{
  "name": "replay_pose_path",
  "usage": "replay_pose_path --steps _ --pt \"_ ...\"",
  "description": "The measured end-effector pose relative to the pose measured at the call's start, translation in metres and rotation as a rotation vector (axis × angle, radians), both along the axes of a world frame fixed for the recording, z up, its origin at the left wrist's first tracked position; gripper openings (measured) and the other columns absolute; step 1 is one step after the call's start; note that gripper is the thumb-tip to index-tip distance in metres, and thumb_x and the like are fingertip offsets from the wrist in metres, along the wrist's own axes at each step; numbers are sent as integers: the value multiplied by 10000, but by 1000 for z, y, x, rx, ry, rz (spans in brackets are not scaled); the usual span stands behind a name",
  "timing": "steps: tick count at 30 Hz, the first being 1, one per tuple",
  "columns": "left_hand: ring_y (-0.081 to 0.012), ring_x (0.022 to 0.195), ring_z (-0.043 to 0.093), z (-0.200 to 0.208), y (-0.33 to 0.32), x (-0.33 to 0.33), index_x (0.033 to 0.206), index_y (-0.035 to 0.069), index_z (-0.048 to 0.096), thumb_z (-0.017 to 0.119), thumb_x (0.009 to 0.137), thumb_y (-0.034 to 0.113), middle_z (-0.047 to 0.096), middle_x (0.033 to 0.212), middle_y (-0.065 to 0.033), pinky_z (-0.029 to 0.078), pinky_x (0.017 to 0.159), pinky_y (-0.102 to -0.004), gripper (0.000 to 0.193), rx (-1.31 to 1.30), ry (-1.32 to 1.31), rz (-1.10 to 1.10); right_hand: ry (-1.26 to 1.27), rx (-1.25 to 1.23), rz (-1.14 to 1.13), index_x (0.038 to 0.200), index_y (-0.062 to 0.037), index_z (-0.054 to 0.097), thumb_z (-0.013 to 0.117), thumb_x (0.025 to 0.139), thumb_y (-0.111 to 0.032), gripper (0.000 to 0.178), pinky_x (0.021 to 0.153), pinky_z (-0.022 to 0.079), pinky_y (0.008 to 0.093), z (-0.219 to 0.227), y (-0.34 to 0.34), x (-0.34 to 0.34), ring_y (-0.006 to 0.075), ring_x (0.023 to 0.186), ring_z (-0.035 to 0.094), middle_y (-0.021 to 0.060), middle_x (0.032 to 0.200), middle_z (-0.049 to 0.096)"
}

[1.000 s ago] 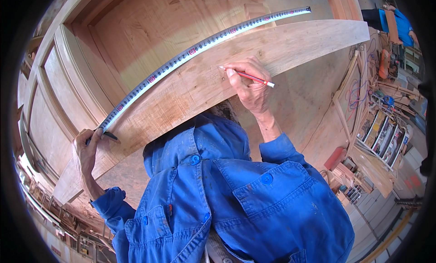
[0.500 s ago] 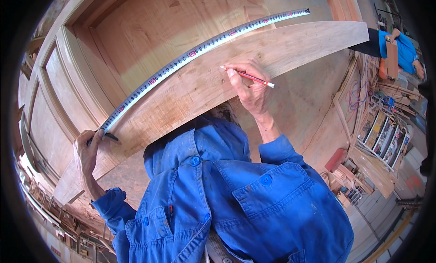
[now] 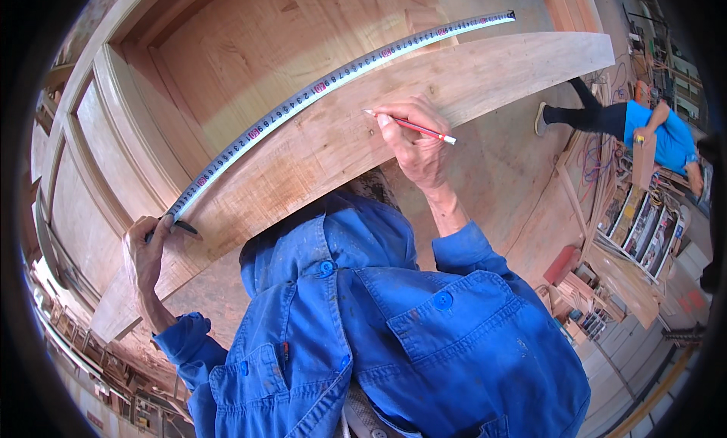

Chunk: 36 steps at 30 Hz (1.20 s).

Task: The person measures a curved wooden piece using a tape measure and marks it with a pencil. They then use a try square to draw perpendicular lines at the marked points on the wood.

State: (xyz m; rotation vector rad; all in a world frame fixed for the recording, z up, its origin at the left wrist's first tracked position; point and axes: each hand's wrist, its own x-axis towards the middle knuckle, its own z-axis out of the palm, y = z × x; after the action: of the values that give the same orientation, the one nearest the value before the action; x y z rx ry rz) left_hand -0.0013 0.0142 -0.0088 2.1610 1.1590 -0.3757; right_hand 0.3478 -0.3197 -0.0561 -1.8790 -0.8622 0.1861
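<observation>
Left hand [image 3: 145, 250] is gripping the tape measure [image 3: 318, 86] against the board [image 3: 394, 120]. Right hand [image 3: 415, 139], wrist bent, is pinching a red pencil [image 3: 413, 127] on it.

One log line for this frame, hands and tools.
left hand: pins tape measure end on plank | right hand: red pencil tip on plank | bystander: right

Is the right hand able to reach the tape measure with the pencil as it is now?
Probably yes: the right hand holds the red pencil on the plank just below the tape measure, with nothing between.
</observation>
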Motion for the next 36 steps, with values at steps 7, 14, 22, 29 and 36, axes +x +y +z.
replay_pose_path --steps 7,14,22,29,36 --pt "-150 619 457 6 -3 6 809 -30 756 745 944 321 535 646 -70 352 592 -358 377 24 13 -11 28 10 -18 906 -52 775 716 871 -75 72 759 532 377 0 1 -1 241 816 683 72 876 762" --pt "-150 614 458 10 -4 10 809 -36 751 736 949 313 529 642 -77 354 588 -360 377 -1 35 7 -1 -3 -15 932 -44 771 717 870 -64 85 774 540 364 -2 0 -1 243 847 698 83 878 757" --pt "-114 592 448 1 0 -1 767 -28 725 738 965 295 512 622 -28 344 553 -343 379 -84 0 50 452 188 -125 971 51 739 517 1043 -231 367 856 547 347 10 -15 -2 204 914 684 137 1028 746" --pt "-82 589 449 12 -26 24 769 -16 729 745 968 315 496 611 15 336 539 -305 386 -184 -158 122 742 277 -291 1239 15 684 408 1114 -557 648 640 460 256 23 -18 33 62 724 553 47 946 717" --pt "-151 599 509 30 -44 57 835 -10 791 764 924 352 604 645 -75 392 565 -351 374 -87 -91 -15 891 384 -295 1100 -8 701 639 1056 -447 446 499 300 200 33 -26 77 20 562 397 -2 816 645"
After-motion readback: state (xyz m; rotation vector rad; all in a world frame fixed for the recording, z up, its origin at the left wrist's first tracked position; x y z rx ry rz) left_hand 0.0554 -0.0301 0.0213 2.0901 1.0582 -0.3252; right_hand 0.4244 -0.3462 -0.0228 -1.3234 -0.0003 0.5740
